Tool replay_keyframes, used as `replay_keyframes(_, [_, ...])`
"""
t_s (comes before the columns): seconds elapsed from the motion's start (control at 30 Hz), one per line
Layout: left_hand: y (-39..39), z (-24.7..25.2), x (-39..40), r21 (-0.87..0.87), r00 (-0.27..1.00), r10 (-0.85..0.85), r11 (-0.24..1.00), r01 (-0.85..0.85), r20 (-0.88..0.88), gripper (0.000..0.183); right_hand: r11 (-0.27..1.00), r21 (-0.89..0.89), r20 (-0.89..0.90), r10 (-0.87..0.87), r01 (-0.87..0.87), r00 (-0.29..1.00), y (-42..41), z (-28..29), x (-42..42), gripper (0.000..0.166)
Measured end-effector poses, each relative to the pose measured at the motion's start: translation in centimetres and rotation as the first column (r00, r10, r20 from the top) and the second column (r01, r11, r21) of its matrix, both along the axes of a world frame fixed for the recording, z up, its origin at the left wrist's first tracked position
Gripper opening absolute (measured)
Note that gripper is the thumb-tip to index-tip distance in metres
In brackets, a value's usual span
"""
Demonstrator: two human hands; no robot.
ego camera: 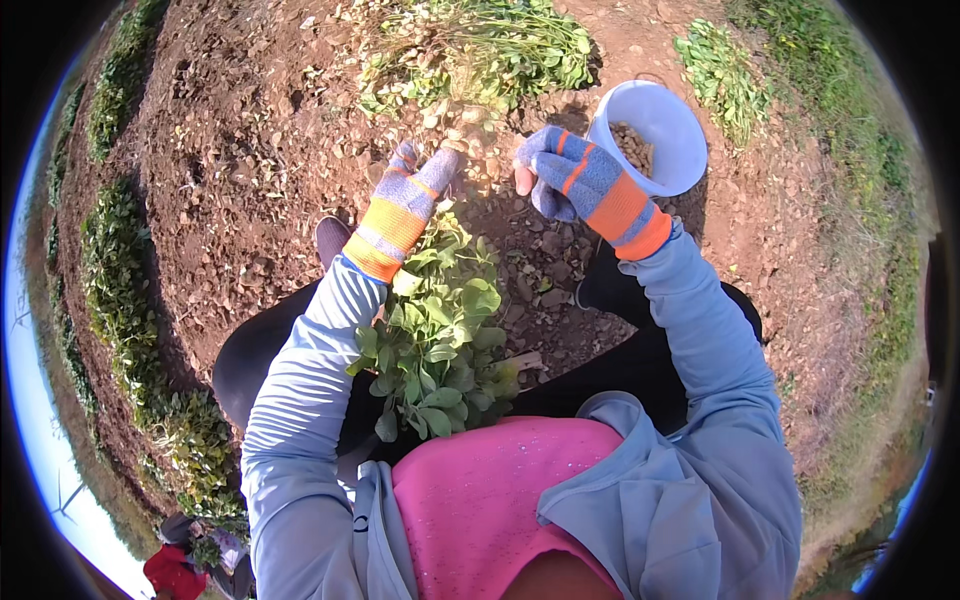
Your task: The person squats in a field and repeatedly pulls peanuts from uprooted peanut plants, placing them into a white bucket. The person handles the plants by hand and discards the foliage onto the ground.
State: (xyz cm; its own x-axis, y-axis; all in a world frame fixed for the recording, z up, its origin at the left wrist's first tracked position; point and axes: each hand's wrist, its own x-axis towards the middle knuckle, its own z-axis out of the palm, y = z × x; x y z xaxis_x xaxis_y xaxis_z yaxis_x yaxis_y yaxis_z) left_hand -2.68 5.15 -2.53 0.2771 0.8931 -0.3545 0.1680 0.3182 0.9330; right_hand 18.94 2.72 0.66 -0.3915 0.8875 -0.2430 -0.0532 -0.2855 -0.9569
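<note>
In a grey and orange knit glove, my left hand (406,202) is at the root end of a leafy peanut plant (439,337) that lies from my lap towards the hand. Its fingers look closed around the stems, partly hidden by the glove. My right hand (577,176), gloved alike with bare fingertips showing, is bent with thumb and fingers together beside a white plastic bucket (679,127). Whether something small is pinched there cannot be made out. Peanuts in their shells (634,148) lie in the bucket.
A heap of pulled peanut plants (495,52) lies beyond my hands, a smaller bunch (724,79) right of the bucket. Stony reddish soil surrounds my bent legs. Crop rows (120,292) run at the left, grass (847,105) at the right. Another person in red (174,571) is at the lower left.
</note>
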Motion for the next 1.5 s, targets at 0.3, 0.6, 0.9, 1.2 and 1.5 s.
replay_keyframes(0.3, [-1.3,0.4,0.0,0.349,0.811,-0.373,0.762,0.545,-0.451,0.042,0.810,0.582,0.630,-0.390,-0.076,0.672,0.0,-2.2,-2.4,0.039])
replay_keyframes(0.6, [-1.7,-0.3,0.7,0.279,0.916,-0.357,0.874,0.397,-0.184,0.039,0.755,0.631,0.659,-0.399,-0.180,0.638,-0.5,-1.4,-3.2,0.029])
replay_keyframes(0.9, [-0.3,-2.6,0.0,0.615,0.639,-0.035,0.240,0.751,-0.768,0.031,0.757,0.620,0.545,-0.227,-0.206,0.807,0.7,-6.7,0.3,0.019])
replay_keyframes(1.2, [-0.3,-2.6,-1.8,0.402,0.868,-0.251,0.807,0.432,-0.429,0.036,0.792,0.608,0.776,-0.577,-0.055,0.255,4.0,-2.8,13.5,0.024])
replay_keyframes(1.5, [-1.2,-1.9,-0.3,0.207,0.965,-0.140,0.960,0.188,-0.223,0.059,0.945,0.321,0.589,-0.144,-0.067,0.796,1.1,0.4,3.5,0.027])
